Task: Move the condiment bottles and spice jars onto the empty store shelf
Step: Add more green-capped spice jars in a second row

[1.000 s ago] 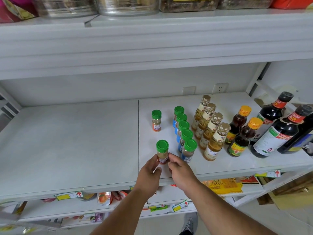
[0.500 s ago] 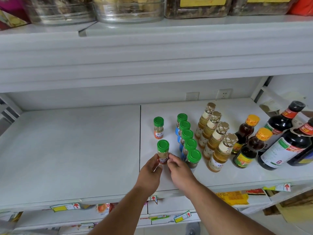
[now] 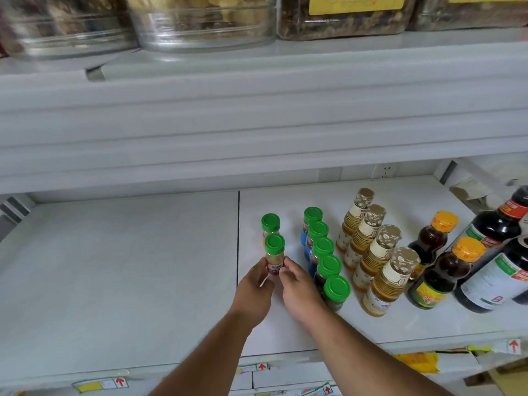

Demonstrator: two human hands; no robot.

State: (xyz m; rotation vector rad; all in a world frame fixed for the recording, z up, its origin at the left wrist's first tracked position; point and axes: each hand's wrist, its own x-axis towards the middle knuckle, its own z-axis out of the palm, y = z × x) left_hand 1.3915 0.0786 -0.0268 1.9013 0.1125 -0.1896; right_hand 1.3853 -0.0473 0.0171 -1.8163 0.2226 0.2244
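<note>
Both hands — left hand (image 3: 255, 290), right hand (image 3: 300, 290) — pinch spice jar (image 3: 274, 257) upright on shelf (image 3: 114, 267), just before second red-label jar (image 3: 270, 225).

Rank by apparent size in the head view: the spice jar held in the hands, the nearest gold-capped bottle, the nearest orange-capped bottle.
1. Nearest gold-capped bottle and nearest orange-capped bottle: they look alike, so I do not rank them.
2. Spice jar, clearly smallest, held by both hands.

We saw a small green-capped spice jar (image 3: 274, 254) on the white metal shelf (image 3: 120, 270), directly before another such jar (image 3: 270, 225). Right of them stood a five-jar row (image 3: 325, 257), then four ribbed amber bottles (image 3: 371, 252).
</note>
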